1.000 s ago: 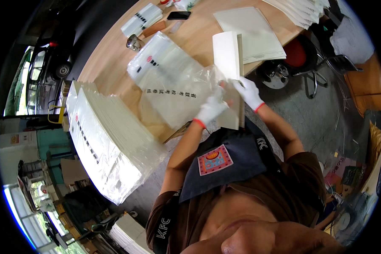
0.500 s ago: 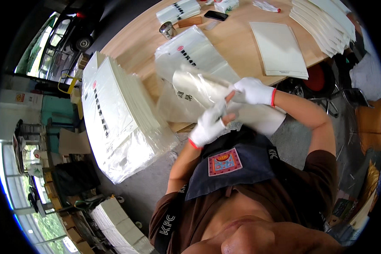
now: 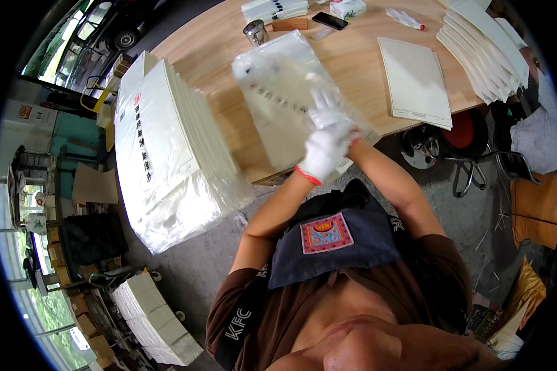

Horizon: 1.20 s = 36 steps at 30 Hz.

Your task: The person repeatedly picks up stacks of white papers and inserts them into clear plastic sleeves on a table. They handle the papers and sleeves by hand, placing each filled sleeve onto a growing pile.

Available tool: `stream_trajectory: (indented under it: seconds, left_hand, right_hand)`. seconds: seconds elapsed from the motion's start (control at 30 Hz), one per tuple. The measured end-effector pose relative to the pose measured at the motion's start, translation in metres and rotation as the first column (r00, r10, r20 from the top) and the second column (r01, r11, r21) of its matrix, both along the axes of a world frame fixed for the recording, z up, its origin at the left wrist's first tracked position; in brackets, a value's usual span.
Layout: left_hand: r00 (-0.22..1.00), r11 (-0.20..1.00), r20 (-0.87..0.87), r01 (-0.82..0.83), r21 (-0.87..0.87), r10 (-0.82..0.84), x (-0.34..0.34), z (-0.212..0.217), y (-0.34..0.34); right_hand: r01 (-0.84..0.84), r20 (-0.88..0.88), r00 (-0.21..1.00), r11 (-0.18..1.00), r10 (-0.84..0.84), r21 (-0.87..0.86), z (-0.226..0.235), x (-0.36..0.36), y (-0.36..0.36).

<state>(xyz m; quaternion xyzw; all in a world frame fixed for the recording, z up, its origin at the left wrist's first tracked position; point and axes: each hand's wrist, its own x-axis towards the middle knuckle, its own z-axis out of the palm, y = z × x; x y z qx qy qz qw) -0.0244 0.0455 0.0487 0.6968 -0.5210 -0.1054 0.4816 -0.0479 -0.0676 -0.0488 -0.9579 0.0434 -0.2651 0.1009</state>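
A clear plastic bag with dark printing and cream sheets inside [image 3: 272, 117] lies fairly flat on the table, its near end at the table's front edge. My right hand [image 3: 329, 112], in a white glove, rests on the bag's right part with fingers stretched out and apart. Close in front of the right wrist is my left hand [image 3: 323, 154], also gloved and blurred; it overlaps the right hand's base, and its fingers are hard to make out. Left of the bag stands a thick stack of filled clear bags [image 3: 161, 136], reaching past the table edge.
On the wooden table [image 3: 220, 83] are a pile of cream sheets [image 3: 416, 80], a fanned stack of sheets [image 3: 476, 55], a metal cup [image 3: 255, 32], a wooden block [image 3: 289, 25], a phone [image 3: 330, 21] and a spare glove [image 3: 405, 18]. A stool [image 3: 464, 133] stands under the right edge.
The bag's near end was raised and curled with sheets in my hands; now it lies flat. My right hand has moved left and farther onto the bag, the left slightly right and nearer.
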Motion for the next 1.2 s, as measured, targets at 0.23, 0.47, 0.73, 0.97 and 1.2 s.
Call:
stream_trajectory:
  seconds: [0.23,0.47,0.73,0.97,1.2]
  left_hand:
    - [0.999,0.968,-0.002,-0.046,0.246,0.048,-0.002,-0.055,0.057]
    - [0.809,0.793,0.244,-0.58,0.186,0.535,0.016,-0.132,0.183]
    - [0.738,0.876,-0.48,-0.452,0.169,0.474,-0.061,-0.114,0.231]
    - [0.84,0.816,0.218,-0.538,0.211,0.497,-0.012,-0.149,0.198]
    - [0.318,0.726,-0.761,-0.63,0.277,0.566,-0.012,-0.176,0.211]
  right_hand:
    - [0.311,0.137,0.946,0.941,-0.294,-0.133,0.06,-0.085,0.034]
    - [0.241,-0.453,0.856,0.968,-0.248,-0.075,0.018,-0.107,0.018]
    - [0.133,-0.77,0.637,0.99,-0.048,0.049,0.029,-0.183,0.054]
    - [0.152,-0.572,0.813,0.988,-0.105,0.035,0.031,-0.142,0.011]
    - [0.47,-0.619,0.785,0.62,0.032,0.628,-0.016,-0.151,-0.027]
